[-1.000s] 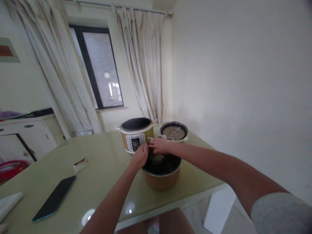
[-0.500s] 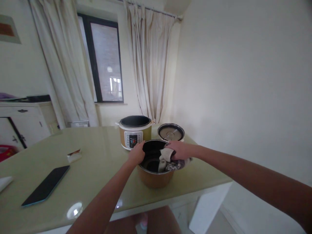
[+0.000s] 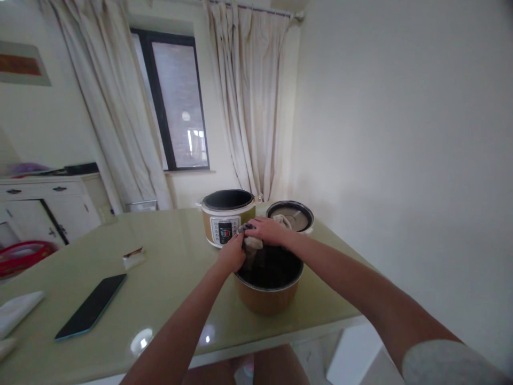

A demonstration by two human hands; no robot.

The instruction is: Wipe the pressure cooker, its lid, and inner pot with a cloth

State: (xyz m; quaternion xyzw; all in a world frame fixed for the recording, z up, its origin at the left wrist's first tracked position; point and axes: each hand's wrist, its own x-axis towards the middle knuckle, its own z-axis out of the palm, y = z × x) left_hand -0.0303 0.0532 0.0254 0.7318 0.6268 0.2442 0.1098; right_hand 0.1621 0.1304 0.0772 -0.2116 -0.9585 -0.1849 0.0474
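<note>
A round inner pot, dark inside and copper-brown outside, stands upright near the table's front edge. My left hand grips its rim at the left. At the pot's far left rim, my right hand is closed on a patterned cloth, which hangs over the rim into the pot. The two hands almost meet there. Just behind stands a white and gold electric pressure cooker, its top uncovered. The round lid lies to the right of it with its underside up, partly hidden by my right hand.
On the pale green table a dark tablet and a small packet lie to the left. White folded material is at the left edge. A wall rises along the right side.
My right hand has moved the cloth from the right side of the pot's rim to the far left side. My left hand remains on the left rim. The view has turned slightly left.
</note>
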